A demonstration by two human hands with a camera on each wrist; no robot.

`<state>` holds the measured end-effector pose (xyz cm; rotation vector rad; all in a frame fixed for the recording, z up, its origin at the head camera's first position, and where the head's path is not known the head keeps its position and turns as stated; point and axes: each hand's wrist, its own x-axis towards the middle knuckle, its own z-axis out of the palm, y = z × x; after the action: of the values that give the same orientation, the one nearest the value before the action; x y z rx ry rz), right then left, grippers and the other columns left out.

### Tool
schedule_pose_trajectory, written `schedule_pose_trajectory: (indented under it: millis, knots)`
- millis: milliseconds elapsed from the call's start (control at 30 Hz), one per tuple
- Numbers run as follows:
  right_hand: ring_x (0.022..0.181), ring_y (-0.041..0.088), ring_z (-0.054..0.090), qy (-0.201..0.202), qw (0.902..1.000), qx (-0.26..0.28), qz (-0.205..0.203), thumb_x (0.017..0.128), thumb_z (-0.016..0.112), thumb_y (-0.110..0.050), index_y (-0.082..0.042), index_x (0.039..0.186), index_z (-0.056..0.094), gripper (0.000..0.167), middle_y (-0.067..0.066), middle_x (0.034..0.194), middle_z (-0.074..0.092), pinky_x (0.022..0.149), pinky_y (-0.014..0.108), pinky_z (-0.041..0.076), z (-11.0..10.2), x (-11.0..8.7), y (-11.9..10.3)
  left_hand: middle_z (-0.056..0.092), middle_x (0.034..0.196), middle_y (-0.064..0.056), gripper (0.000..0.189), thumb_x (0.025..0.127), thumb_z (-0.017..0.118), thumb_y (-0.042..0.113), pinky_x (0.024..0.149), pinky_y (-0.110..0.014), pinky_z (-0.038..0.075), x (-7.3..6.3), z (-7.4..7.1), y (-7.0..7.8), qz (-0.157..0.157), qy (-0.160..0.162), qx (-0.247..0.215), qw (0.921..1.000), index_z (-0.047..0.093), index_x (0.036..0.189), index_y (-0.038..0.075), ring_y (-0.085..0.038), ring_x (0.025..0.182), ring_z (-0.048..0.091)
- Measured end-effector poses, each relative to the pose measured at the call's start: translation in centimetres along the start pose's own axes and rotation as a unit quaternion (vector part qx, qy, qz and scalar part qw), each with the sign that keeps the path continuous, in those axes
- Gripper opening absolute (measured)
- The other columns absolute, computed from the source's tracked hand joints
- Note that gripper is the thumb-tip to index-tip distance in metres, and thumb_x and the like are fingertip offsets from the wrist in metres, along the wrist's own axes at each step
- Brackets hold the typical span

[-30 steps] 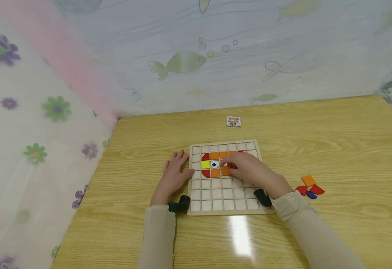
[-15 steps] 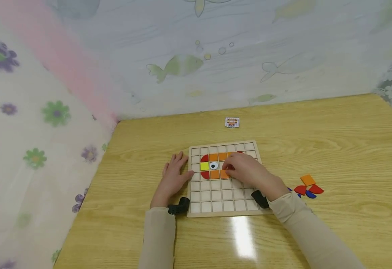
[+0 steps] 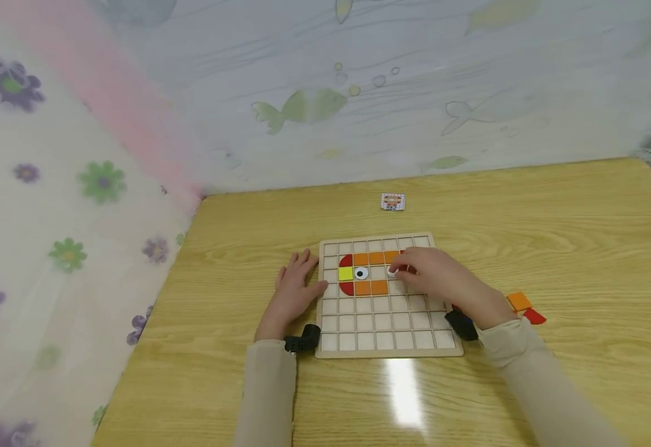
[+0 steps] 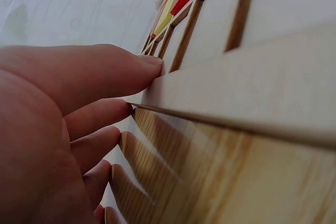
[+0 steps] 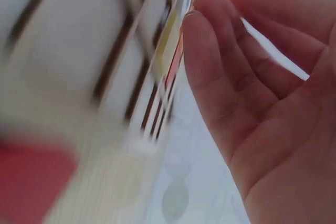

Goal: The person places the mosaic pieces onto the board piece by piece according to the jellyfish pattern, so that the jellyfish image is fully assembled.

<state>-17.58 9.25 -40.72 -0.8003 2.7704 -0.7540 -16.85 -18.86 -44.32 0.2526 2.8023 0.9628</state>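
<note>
A white eye piece [image 3: 392,271] is sitting just right of the frame's centre, in the second eye's place on the gridded wooden board [image 3: 344,323]. Only a pale sliver of it is showing; the rest, pupil included, is hiding under the fingertips. The right hand [image 3: 442,276] appears to be pinching it between thumb and finger, though the contact itself is not showing clearly. Judging from this, the person is seating the second eye; the next move seems to be calling for settling it flat inside its cell, then letting go cleanly.

To its left, the matching eye disc [image 3: 361,273] is lying flat, round and white with a black pupil. Orange squares [image 3: 362,288] are running above and below, a yellow square [image 3: 345,274] is flanking it, and red quarter-circles [image 3: 345,288] are rounding the left corners. At the board's left edge, the left hand [image 3: 294,285] is resting with fingers spread, its thumb touching the rim.

Farther out on the wood-grain table [image 3: 236,248], a small picture card [image 3: 393,202] is lying above the board, while a loose orange tile [image 3: 519,302] and a loose red piece [image 3: 535,316] are waiting at the right.
</note>
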Motion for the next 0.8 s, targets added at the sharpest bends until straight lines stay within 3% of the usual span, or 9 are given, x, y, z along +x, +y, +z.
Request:
schedule_pose_trajectory:
  millis: [200,367,800]
  knots:
    - [0.084,0.015,0.053,-0.009,0.9983,0.017,0.054,0.088,0.056,-0.025,-0.015,0.105,0.065,0.022,-0.001,0.101,0.061,0.078,0.037,0.043,-1.4,-2.4,2.0,0.015,0.148,-0.002,0.058,0.087,0.055,0.031,0.106,-0.042,-0.002,0.0,0.0,0.0,-0.007,0.0,0.005,1.0,0.034,0.139,0.015,-0.02,0.135,0.001]
    - [0.08,0.014,0.053,-0.01,0.9957,0.023,0.089,0.09,0.052,-0.028,-0.016,0.107,0.063,0.024,-0.002,0.098,0.061,0.074,0.036,0.045,-2.4,-4.3,3.3,0.015,0.148,-0.003,0.057,0.088,0.055,0.031,0.105,-0.043,-0.002,-0.1,0.0,0.1,-0.008,-0.005,0.003,1.0,0.034,0.139,0.015,-0.021,0.135,0.001]
    - [0.081,0.015,0.055,0.006,0.9965,-0.008,0.083,0.088,0.057,-0.024,-0.013,0.1,0.064,0.017,-0.003,0.092,0.062,0.073,0.038,0.045,-4.1,-7.1,6.5,0.015,0.148,-0.002,0.058,0.087,0.055,0.032,0.106,-0.042,-0.002,0.0,0.0,0.3,-0.008,-0.003,0.004,1.0,0.034,0.139,0.015,-0.02,0.135,0.001]
